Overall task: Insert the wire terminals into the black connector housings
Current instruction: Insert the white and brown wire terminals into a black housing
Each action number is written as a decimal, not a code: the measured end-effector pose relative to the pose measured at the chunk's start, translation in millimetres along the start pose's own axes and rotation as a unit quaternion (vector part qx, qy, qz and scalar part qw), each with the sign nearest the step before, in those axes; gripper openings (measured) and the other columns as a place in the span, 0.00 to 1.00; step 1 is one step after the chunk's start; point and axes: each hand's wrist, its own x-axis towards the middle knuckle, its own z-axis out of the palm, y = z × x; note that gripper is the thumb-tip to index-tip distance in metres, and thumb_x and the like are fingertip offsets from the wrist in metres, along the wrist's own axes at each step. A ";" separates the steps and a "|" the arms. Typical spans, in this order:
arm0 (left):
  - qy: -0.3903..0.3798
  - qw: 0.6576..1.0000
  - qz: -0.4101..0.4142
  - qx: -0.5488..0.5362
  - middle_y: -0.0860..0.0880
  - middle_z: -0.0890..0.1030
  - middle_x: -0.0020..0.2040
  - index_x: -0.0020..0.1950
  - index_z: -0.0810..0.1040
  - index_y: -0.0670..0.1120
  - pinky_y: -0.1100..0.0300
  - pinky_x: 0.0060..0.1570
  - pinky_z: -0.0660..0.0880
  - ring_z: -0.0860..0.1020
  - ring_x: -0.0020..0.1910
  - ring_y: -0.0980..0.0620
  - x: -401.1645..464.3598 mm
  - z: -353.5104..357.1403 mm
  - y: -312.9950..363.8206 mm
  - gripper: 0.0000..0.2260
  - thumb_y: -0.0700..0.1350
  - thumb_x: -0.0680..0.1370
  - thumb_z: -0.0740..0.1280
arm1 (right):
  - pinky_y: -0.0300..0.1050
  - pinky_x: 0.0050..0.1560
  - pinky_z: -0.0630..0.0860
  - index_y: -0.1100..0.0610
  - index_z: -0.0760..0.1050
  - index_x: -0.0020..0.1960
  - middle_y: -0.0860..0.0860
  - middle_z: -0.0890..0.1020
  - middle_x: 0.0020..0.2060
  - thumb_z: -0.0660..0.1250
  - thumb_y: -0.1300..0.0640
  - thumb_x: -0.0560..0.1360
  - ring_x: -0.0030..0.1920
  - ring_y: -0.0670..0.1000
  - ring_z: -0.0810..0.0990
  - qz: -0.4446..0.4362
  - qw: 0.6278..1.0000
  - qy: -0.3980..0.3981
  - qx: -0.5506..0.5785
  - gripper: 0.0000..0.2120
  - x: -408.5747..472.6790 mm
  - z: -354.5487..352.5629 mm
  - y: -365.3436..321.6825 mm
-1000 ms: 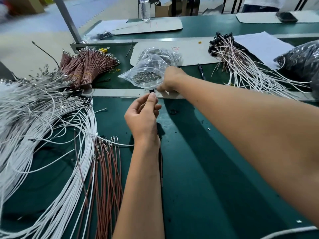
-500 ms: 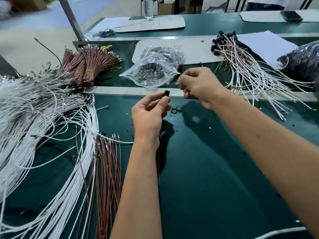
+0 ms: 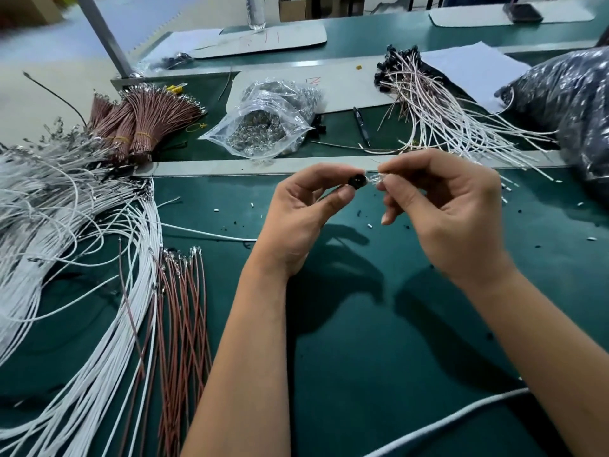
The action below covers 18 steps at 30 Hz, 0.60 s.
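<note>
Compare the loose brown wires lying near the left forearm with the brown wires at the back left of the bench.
The loose brown wires lie long and spread out flat; the bundled brown wires are tied with yellow bands into tight sheaves. The loose ones lie beside white wires; the bundled ones lie behind those wires. Both are brown with metal terminals at their ends.

The matt green table mat (image 3: 379, 357) looks smooth. On it, behind the small glossy black plastic connector housing (image 3: 357, 181), lies a crinkled, shiny clear plastic bag (image 3: 263, 127) of metal terminals.
</note>
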 end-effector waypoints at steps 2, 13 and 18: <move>-0.009 1.000 -0.001 0.002 0.47 0.85 0.49 0.50 0.86 0.48 0.50 0.65 0.72 0.79 0.56 0.45 0.0 0.4 0.3 0.12 0.32 0.75 0.69 | 0.50 0.35 0.83 0.62 0.82 0.53 0.56 0.83 0.40 0.71 0.66 0.79 0.32 0.53 0.83 -0.016 1.000 0.012 -0.003 0.04 -4.5 0.3 2.1; -0.024 0.999 -0.004 0.033 0.48 0.85 0.49 0.49 0.86 0.50 0.54 0.61 0.73 0.80 0.55 0.48 1.8 -0.6 -2.5 0.15 0.31 0.75 0.69 | 0.42 0.35 0.82 0.62 0.84 0.54 0.52 0.83 0.47 0.70 0.66 0.80 0.41 0.53 0.83 -0.084 0.992 -0.006 -0.097 0.06 -7.0 0.7 4.1; -0.018 0.994 -0.004 0.107 0.48 0.86 0.47 0.51 0.83 0.43 0.59 0.56 0.76 0.82 0.51 0.51 2.2 0.1 -3.8 0.11 0.29 0.75 0.70 | 0.47 0.35 0.82 0.61 0.85 0.52 0.50 0.83 0.44 0.71 0.65 0.79 0.35 0.48 0.84 -0.055 0.988 -0.005 -0.143 0.04 -9.2 -0.2 8.9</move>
